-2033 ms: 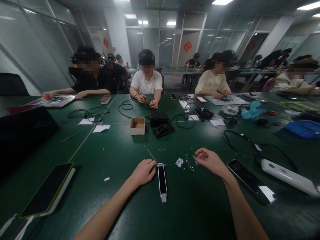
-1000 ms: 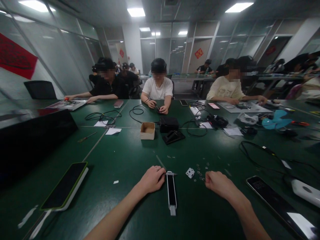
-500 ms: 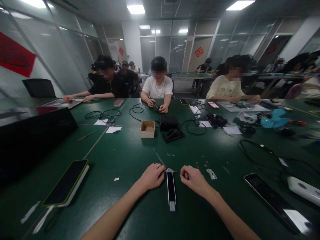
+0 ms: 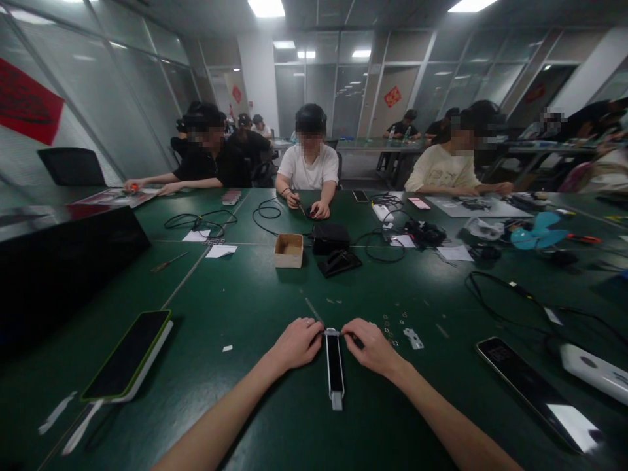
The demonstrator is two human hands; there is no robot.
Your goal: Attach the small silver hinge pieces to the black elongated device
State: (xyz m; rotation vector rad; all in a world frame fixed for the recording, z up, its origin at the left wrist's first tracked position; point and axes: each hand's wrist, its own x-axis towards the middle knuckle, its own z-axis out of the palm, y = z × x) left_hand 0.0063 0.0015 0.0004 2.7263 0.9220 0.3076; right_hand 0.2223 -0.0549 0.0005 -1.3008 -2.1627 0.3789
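A long narrow black-and-white device (image 4: 334,367) lies lengthwise on the green table (image 4: 255,307) in front of me. My left hand (image 4: 297,341) rests curled against the left side of its far end, fingers pinched on something I cannot make out. My right hand (image 4: 371,347) has its fingers pinched at the right side of that same end. Several tiny metal rings (image 4: 395,324) and a small white bracket (image 4: 413,338) lie just right of my right hand. A thin metal rod (image 4: 313,309) lies beyond my left hand.
A phone in a green case (image 4: 126,354) lies at left, another phone (image 4: 534,391) and a white device (image 4: 593,367) at right. A cardboard box (image 4: 288,250), black boxes (image 4: 331,237) and cables (image 4: 510,291) sit mid-table. Several people work across the table.
My right hand moved left from the scattered rings to the far end of the device. The white bracket now lies to the right of that hand. My left hand stayed put.
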